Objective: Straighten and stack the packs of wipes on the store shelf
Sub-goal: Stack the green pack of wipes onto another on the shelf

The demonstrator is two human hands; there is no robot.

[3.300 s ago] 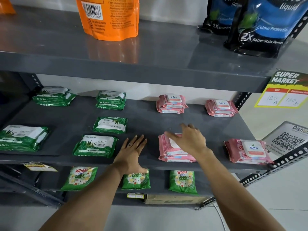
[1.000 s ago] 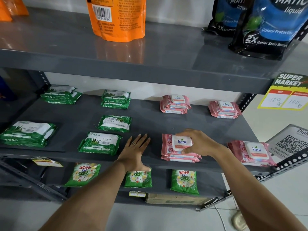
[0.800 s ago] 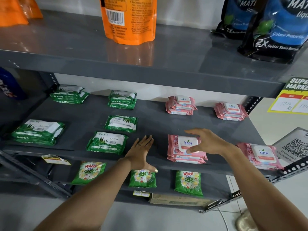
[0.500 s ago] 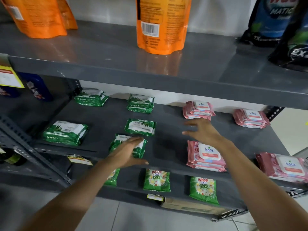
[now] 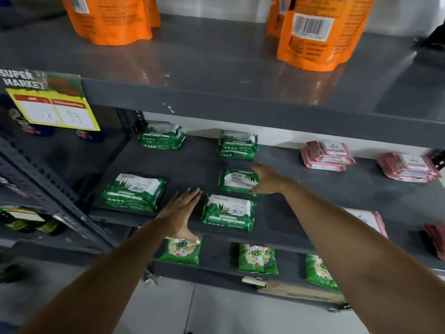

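Green wipe packs lie on the grey middle shelf [image 5: 313, 198]. A single front pack [image 5: 228, 214] sits near the edge, and another green pack [image 5: 234, 180] lies just behind it. My left hand [image 5: 180, 210] rests flat and open on the shelf just left of the front pack. Over the right end of the rear pack reaches my right hand [image 5: 267, 180], fingers apart, holding nothing. Green stacks lie at the left [image 5: 134, 191], back left [image 5: 161, 136] and back middle [image 5: 237, 145]. Pink packs [image 5: 327, 156] are stacked at the back right, with more further right [image 5: 409, 167].
Orange pouches [image 5: 317, 30] stand on the top shelf above. A yellow price sign [image 5: 53, 104] hangs at the left. Green detergent sachets [image 5: 257, 257] lie on the lower shelf. A slotted steel upright [image 5: 55, 189] borders the left side.
My view and both hands have shifted left from the pink packs to the green ones. The right hand let go of the pink stack and now hovers over the rear green pack.
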